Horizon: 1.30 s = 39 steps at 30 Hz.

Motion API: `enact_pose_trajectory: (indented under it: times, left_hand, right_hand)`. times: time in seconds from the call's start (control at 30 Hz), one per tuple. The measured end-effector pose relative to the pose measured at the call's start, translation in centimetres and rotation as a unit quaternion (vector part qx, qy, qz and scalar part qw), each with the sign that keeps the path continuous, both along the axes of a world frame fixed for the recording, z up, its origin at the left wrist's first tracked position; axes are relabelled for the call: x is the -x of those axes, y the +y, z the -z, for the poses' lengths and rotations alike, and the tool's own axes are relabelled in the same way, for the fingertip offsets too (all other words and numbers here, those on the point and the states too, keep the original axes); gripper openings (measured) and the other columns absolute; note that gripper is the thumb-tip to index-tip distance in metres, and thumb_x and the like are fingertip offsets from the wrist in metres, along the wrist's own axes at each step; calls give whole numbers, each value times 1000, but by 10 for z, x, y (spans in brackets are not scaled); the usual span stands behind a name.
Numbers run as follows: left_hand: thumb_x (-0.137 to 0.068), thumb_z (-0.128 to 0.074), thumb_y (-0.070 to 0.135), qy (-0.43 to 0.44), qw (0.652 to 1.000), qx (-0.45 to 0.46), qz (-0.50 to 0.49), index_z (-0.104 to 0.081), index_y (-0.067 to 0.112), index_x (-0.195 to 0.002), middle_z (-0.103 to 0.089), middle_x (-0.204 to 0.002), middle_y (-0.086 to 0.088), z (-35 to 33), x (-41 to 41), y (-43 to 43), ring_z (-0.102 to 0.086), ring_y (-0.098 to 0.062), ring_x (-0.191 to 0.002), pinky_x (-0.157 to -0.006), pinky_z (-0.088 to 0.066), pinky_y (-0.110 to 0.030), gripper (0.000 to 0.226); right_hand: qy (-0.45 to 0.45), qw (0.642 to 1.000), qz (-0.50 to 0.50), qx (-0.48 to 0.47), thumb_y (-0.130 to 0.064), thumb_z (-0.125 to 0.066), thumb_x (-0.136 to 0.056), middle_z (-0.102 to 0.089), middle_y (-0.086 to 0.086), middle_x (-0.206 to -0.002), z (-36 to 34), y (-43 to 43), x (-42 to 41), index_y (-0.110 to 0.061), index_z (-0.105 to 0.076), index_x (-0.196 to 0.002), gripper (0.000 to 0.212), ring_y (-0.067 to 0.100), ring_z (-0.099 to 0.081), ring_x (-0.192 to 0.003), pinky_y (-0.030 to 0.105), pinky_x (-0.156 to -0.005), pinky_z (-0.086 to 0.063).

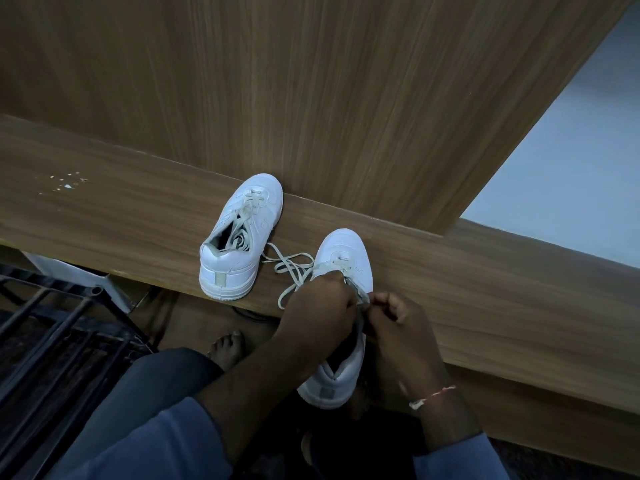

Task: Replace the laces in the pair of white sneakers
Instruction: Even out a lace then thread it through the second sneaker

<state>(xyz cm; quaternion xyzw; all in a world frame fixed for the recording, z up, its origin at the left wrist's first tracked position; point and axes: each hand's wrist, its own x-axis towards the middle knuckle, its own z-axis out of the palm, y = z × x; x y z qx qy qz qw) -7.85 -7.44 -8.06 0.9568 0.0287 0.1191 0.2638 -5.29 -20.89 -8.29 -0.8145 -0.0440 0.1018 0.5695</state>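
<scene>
My left hand (322, 303) and right hand (398, 320) both pinch the lace (291, 268) at the near sneaker (346, 249). I'd work 1 eyelet at a time, with the slack left of my fingers (343, 292) untangled.

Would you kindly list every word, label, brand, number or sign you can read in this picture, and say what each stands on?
No text in this view can be read.
Far sneaker: its pale heel patch shows no legible lettering.
Near sneaker: its heel patch is too dim to show any lettering.
Lace and wooden ledge: no print visible.
</scene>
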Motion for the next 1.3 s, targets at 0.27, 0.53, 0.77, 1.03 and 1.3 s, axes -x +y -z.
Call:
enact_pose_trajectory:
  times: [0.27,0.53,0.77,1.03,1.3]
  left_hand:
    - [-94,-47,24,-28,999,6,-23,-69,16,-93,-60,-102,-1,-4,-3,-1,-56,-17,-93,-66,-22,-19,23]
    - [-88,-53,17,-11,999,30,-8,-67,9,-80,-60,-83,-6,-2,-9,12,-54,-19,-77,-64,-31,-24,18]
    - [-83,-60,25,20,999,40,-6,-56,15,-96,-57,-98,-3,6,-8,12,-58,-24,-89,-76,-49,-39,17]
    - [-81,-59,20,-10,997,69,-23,-61,20,-110,-49,-91,2,-2,-8,20,-55,-23,-88,-75,-45,-35,29]
    - [-80,-62,18,-12,993,105,-43,-62,17,-106,-60,-86,-1,11,-8,21,-59,-24,-87,-72,-43,-31,26]
  right_hand:
    - [-42,998,-46,12,-8,-65,-89,-76,-4,-87,-4,-1,2,-21,-75,-92,17,14,-72,-84,41,-83,-58]
    - [50,992,15,-113,-11,-67,-90,-73,19,-90,2,13,1,-14,-76,-87,10,29,-65,-80,54,-85,-54]
    - [-65,994,41,-76,-17,-59,-95,-74,3,-89,-4,20,0,-19,-63,-88,9,21,-70,-88,45,-83,-56]
    - [-18,998,32,-43,-6,-54,-95,-64,-5,-63,-25,-2,-6,-16,-65,-91,15,9,-55,-53,22,-48,-45]
    - [-213,923,-90,308,-17,-64,-90,-60,-6,-84,-11,11,-11,-24,-59,-64,27,7,-53,-80,23,-68,-37]
